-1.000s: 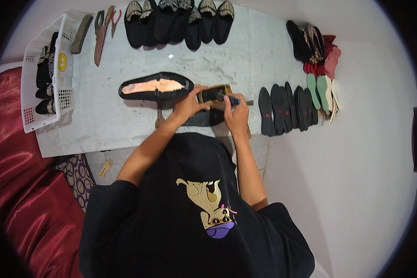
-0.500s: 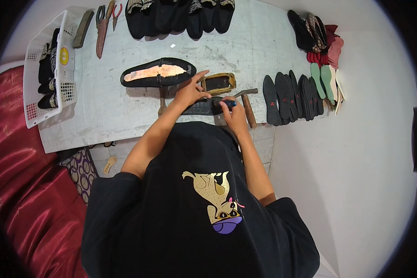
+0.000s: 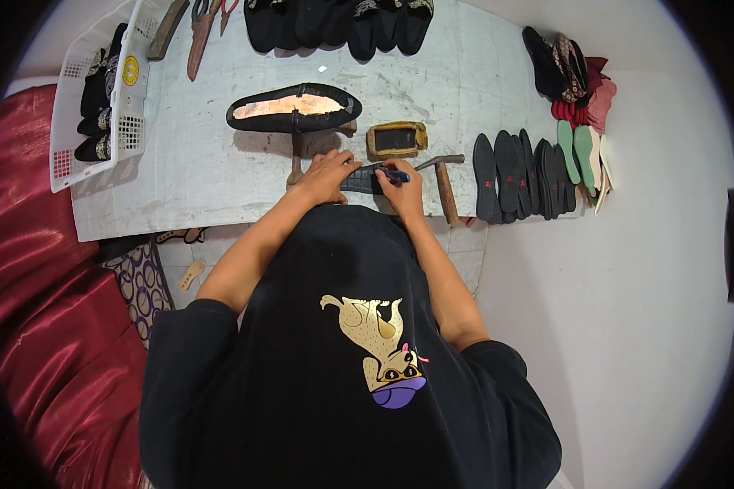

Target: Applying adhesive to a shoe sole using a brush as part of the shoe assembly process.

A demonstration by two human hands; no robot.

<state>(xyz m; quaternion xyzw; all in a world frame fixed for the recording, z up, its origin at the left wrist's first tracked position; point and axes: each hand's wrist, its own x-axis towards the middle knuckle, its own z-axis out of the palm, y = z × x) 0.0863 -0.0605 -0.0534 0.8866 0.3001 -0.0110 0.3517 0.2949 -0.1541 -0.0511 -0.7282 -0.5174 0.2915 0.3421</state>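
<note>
One box [image 3: 397, 154] and hammer [image 3: 446, 194] lie near right hand [image 3: 405, 196] gripping tool [image 3: 397, 176], left hand [image 3: 328, 178] spread

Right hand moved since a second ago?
Yes: the right hand has shifted leftward and toward the person, judged against the hammer.

The left hand [image 3: 328, 177] rests at the nine o'clock end of a black sole [image 3: 360, 180]; the right hand [image 3: 401, 194] grips a blue-ended tool [image 3: 396, 176] over its three o'clock end. From the sole, a black shoe [image 3: 302, 107] sits between ten and eleven, a yellowish-rimmed box [image 3: 396, 140] at one, a hammer [image 3: 446, 194] at three.
</note>
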